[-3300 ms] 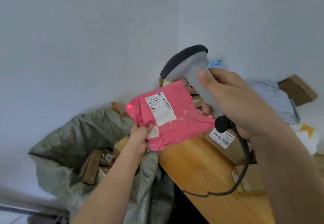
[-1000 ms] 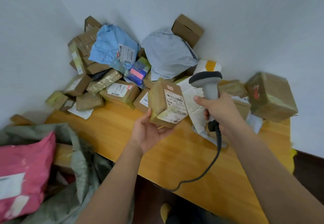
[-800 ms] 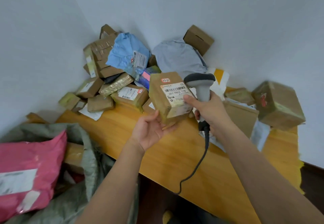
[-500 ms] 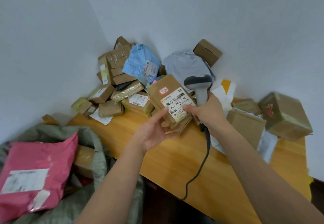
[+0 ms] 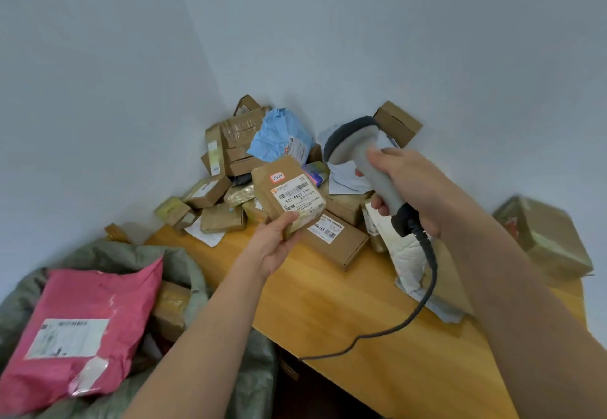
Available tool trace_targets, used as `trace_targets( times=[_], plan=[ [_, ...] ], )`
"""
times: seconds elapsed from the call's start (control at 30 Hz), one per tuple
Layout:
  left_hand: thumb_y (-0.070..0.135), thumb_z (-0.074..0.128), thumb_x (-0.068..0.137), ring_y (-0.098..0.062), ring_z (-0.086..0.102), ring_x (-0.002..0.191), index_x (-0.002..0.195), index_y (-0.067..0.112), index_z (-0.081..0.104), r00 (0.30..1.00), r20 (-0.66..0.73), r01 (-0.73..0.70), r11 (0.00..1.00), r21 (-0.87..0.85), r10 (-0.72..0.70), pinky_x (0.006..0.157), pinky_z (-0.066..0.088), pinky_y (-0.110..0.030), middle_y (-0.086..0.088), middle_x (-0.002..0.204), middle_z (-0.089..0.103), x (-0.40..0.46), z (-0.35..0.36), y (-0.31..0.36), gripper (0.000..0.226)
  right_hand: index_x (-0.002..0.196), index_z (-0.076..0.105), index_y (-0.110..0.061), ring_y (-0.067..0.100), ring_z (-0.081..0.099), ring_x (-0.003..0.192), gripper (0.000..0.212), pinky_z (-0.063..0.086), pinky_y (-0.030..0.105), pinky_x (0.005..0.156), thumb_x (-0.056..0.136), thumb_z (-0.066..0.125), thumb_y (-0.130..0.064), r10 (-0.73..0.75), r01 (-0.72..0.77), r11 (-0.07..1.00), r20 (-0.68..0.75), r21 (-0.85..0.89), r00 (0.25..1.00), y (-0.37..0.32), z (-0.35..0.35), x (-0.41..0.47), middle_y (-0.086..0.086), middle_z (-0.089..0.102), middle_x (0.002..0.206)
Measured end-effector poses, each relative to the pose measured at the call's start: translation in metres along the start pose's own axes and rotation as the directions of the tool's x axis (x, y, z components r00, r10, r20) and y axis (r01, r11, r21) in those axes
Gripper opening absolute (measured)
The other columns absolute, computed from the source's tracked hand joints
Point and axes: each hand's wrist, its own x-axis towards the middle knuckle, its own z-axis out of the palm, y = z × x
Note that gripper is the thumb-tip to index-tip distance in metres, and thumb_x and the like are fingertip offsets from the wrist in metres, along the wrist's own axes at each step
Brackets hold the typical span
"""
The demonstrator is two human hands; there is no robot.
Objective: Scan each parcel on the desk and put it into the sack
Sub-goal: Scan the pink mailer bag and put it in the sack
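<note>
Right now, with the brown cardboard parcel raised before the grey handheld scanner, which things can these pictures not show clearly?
- Head view: the brown cardboard parcel's small label print is too small to read.
- The grey handheld scanner's trigger is covered by the right hand.
- The grey-green woven sack's contents lie mostly under the pink plastic mailer.
- The left hand covers the parcel's lower corner.

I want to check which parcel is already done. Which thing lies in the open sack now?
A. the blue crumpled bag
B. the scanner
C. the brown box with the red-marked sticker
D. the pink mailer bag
D: the pink mailer bag lies on top in the grey-green sack, while the left hand holds the brown box over the desk.
</note>
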Motion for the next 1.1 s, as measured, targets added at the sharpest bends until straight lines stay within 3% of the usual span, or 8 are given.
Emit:
trace_targets(
  times=[0.13,0.3,0.43,0.6,0.77,0.97,1.1],
  plan=[
    [0.004,0.068,0.086,-0.013,0.066,0.093,0.138,0.007,0.047,0.998,-0.063,-0.014,1.0,0.018,0.015,0.076,0.057,-0.029,-0.006,0.115,0.067,0.003,-0.003,0.003,0.056,0.115,0.06,-0.009,0.014,0.052,0.051,0.038,0.044,0.027,0.05,0.103,0.045,-0.041,-0.064,0.067,0.997,0.081,-0.027,0.995,-0.018,0.0,-0.015,0.023,0.06,0.125],
    [0.003,0.069,0.086,-0.013,0.066,0.088,0.139,0.007,0.045,0.992,-0.119,-0.03,0.999,0.012,0.032,0.056,0.056,-0.023,-0.006,0.111,0.068,-0.001,-0.012,0.005,0.058,0.113,0.061,-0.005,0.014,0.05,0.05,0.042,0.042,0.03,0.052,0.103,0.043,-0.042,-0.123,0.133,0.989,0.134,-0.064,0.983,-0.029,0.005,-0.027,0.025,0.065,0.113],
    [0.004,0.068,0.087,-0.013,0.064,0.093,0.137,0.006,0.048,0.991,-0.13,-0.027,1.0,0.002,0.027,0.07,0.052,-0.025,-0.005,0.112,0.067,-0.002,-0.017,0.006,0.054,0.115,0.059,-0.007,0.011,0.05,0.048,0.041,0.043,0.029,0.051,0.102,0.044,-0.043,-0.137,0.142,0.989,0.143,-0.029,0.98,-0.033,0.006,-0.032,0.022,0.062,0.12],
    [0.004,0.067,0.088,-0.014,0.065,0.093,0.135,0.006,0.049,0.99,-0.138,-0.025,0.999,-0.022,0.022,0.075,0.053,-0.027,-0.006,0.109,0.068,-0.003,-0.022,0.007,0.051,0.119,0.058,-0.012,0.012,0.05,0.048,0.04,0.043,0.026,0.048,0.101,0.046,-0.046,-0.103,0.106,0.994,0.166,-0.011,0.981,-0.036,0.005,-0.033,0.024,0.059,0.125],
    [0.006,0.066,0.089,-0.019,0.063,0.105,0.13,0.006,0.053,0.99,-0.142,-0.031,0.999,-0.038,0.025,0.105,0.045,-0.035,-0.007,0.105,0.068,-0.003,-0.026,0.004,0.043,0.115,0.06,-0.011,0.012,0.048,0.046,0.04,0.041,0.027,0.047,0.102,0.045,-0.045,-0.126,0.132,0.991,0.174,-0.021,0.977,-0.036,0.005,-0.036,0.024,0.06,0.124],
    [0.008,0.066,0.089,-0.016,0.063,0.097,0.103,0.009,0.06,0.983,-0.185,-0.016,0.998,-0.064,0.003,0.107,0.044,-0.036,-0.006,0.099,0.067,-0.007,-0.035,0.003,0.015,0.114,0.059,-0.013,0.011,0.047,0.048,0.037,0.043,0.024,0.047,0.102,0.043,-0.045,-0.135,0.142,0.989,0.151,-0.032,0.979,-0.04,0.01,-0.044,0.019,0.061,0.122],
    [0.006,0.066,0.089,-0.021,0.061,0.11,0.119,0.007,0.057,0.977,-0.212,-0.037,0.995,-0.089,0.018,0.107,0.044,-0.036,-0.007,0.102,0.066,-0.007,-0.049,0.003,0.032,0.113,0.06,-0.012,0.012,0.048,0.049,0.038,0.043,0.027,0.05,0.103,0.042,-0.044,-0.168,0.18,0.982,0.17,-0.059,0.971,-0.041,0.015,-0.049,0.016,0.064,0.118]
  ],
)
